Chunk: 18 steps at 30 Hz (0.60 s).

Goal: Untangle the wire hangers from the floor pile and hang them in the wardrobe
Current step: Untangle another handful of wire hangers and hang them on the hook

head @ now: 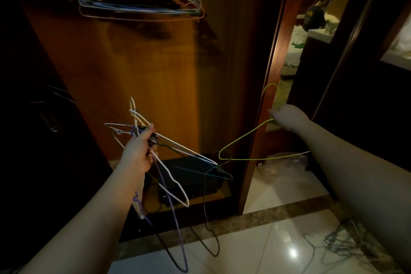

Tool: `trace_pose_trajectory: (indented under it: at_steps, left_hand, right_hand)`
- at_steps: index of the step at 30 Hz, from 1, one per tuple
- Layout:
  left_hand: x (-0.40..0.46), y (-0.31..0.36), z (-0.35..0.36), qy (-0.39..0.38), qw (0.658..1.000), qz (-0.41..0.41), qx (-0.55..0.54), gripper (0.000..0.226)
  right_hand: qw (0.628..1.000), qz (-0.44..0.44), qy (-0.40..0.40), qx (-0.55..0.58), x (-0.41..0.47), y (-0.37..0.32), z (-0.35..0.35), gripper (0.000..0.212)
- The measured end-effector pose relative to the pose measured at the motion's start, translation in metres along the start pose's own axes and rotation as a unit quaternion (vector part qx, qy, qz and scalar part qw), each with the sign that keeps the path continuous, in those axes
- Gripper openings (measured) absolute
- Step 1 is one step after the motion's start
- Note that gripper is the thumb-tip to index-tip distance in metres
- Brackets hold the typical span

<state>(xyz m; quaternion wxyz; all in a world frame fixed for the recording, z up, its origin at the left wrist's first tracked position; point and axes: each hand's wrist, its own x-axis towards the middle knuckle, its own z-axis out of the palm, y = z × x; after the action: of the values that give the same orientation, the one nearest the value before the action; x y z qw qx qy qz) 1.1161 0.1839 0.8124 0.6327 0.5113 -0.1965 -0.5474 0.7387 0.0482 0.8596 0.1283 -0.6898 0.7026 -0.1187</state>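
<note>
My left hand (140, 151) grips a tangled bunch of wire hangers (169, 153) by their necks; white, purple, blue and dark ones hang down from it in front of the wardrobe. My right hand (287, 118) holds a yellow-green hanger (242, 140) near its hook, out to the right of the bunch. Its lower corner sits close to the tips of the white and blue hangers; whether they still catch is unclear. Several hangers (140, 2) hang from the rail at the top of the wardrobe. A pile of grey wire hangers (340, 242) lies on the floor at the lower right.
A dark box (191, 176) with cables sits on the wardrobe floor. The wardrobe's wooden side panel (262, 100) stands between my hands. A crumpled clear plastic bag (282, 162) lies on the glossy tiles. Another person (315, 13) is in the bedroom beyond the doorway.
</note>
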Motion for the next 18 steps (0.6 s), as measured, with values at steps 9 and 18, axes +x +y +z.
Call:
trace_pose_trajectory:
  at_steps: [9,18]
  left_hand:
    - [-0.01,0.0,0.01,-0.055,0.998,0.01,0.018,0.028]
    - [-0.016,0.031,0.04,-0.046,0.998,0.045,0.027,0.035]
  right_hand:
    - [0.999,-0.048,0.008,0.02,-0.003,-0.032,0.008,0.057]
    - [0.991,-0.115,-0.02,0.06,0.01,-0.087,-0.025,0.051]
